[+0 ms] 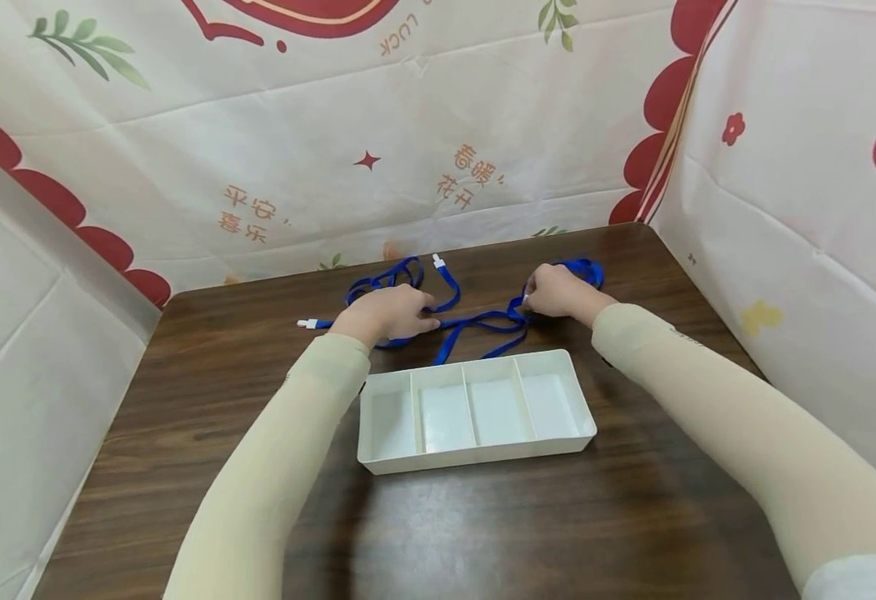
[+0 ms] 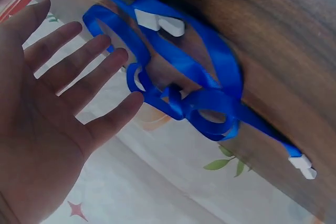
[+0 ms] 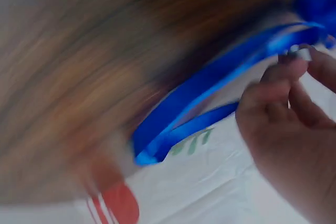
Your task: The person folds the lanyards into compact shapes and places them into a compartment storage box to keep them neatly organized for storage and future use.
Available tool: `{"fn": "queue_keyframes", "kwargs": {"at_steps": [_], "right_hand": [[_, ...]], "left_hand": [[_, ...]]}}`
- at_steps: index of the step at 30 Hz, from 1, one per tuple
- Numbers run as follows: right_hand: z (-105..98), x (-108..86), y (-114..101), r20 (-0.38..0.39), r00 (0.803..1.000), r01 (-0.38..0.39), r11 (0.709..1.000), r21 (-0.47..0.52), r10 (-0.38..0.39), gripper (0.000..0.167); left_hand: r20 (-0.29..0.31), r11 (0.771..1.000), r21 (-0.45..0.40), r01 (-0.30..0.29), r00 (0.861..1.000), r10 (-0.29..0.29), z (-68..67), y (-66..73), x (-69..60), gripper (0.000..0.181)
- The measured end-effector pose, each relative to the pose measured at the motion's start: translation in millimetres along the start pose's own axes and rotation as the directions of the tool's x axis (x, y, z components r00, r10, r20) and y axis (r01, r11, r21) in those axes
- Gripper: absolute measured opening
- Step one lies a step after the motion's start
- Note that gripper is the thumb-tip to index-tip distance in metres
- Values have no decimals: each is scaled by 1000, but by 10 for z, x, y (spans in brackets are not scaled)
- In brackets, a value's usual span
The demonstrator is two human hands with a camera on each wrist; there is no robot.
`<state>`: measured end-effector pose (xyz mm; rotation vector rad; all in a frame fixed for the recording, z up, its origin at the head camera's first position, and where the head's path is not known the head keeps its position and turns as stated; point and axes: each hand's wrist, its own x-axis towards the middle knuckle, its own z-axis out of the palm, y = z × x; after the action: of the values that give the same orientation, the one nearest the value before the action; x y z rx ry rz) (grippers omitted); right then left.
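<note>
Blue lanyards with white clips lie tangled across the back of the table. My left hand hovers over the left-hand loops; in the left wrist view its fingers are spread and hold nothing. One white clip points toward the wall, and another clip sticks out to the left. At the right, my right hand pinches a small white piece on a lanyard between thumb and fingers. Behind that hand more blue strap lies bunched, partly hidden.
A white tray with several compartments stands in front of the lanyards, between my forearms. The brown wooden table meets a printed cloth wall at the back and another cloth at the right.
</note>
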<state>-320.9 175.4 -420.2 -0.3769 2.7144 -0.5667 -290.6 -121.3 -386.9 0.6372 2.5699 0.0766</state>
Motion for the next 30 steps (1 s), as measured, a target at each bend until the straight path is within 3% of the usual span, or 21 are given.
{"fn": "queue_keyframes", "kwargs": {"at_steps": [2,5,7,8,9,11,12,14,15,18,19,21,23,24,27,30], "right_hand": [[-47,-28,-103,59,998,-14,986,164,4,30],[-123,-82,-274,108,994,-34,932,361,-6,34],[-171,-123,-398,123,992,-31,886,462,-29,32],[-194,-142,-460,125,991,-26,866,500,-42,31],[-218,-165,-520,124,991,-19,846,533,-56,31],[-258,-204,-628,121,989,-6,808,589,-81,30],[-280,-222,-678,119,989,-2,793,609,-89,31],[-317,-257,-764,109,989,6,768,641,-99,31],[-333,-276,-802,101,990,13,758,652,-103,31],[-368,-326,-887,75,991,29,735,677,-109,32],[-374,-344,-908,68,991,35,728,684,-112,31],[-383,-369,-939,54,992,44,718,695,-114,30],[-382,-393,-959,40,992,56,711,701,-117,28],[-378,-407,-966,34,992,61,709,702,-119,27],[-352,-459,-986,11,992,84,721,688,-126,27],[-312,-510,-1017,-17,990,116,749,653,-139,30]], "left_hand": [[-15,999,-28,-17,1000,16,-40,41,-6,59],[-52,987,-143,-73,996,66,-118,116,-17,58],[-94,959,-263,-108,992,86,-187,174,-35,57],[-112,932,-343,-119,990,85,-226,206,-50,57],[-117,889,-443,-118,990,73,-267,246,-71,59],[-114,762,-640,-95,993,28,-339,323,-116,63],[-105,676,-732,-79,994,2,-361,361,-134,65],[-67,469,-882,-38,997,-45,-379,440,-164,66],[-49,373,-928,-22,997,-65,-374,476,-172,65],[-33,126,-992,-19,993,-114,-339,568,-169,56],[-34,60,-998,-26,991,-130,-326,593,-165,51],[-51,-48,-997,-60,984,-170,-316,631,-151,40],[-72,-136,-985,-102,974,-214,-325,654,-134,32],[-83,-160,-979,-122,969,-234,-334,659,-132,28],[-115,-204,-963,-178,951,-286,-378,655,-145,26],[-137,-214,-954,-208,942,-305,-432,643,-186,29]]}}
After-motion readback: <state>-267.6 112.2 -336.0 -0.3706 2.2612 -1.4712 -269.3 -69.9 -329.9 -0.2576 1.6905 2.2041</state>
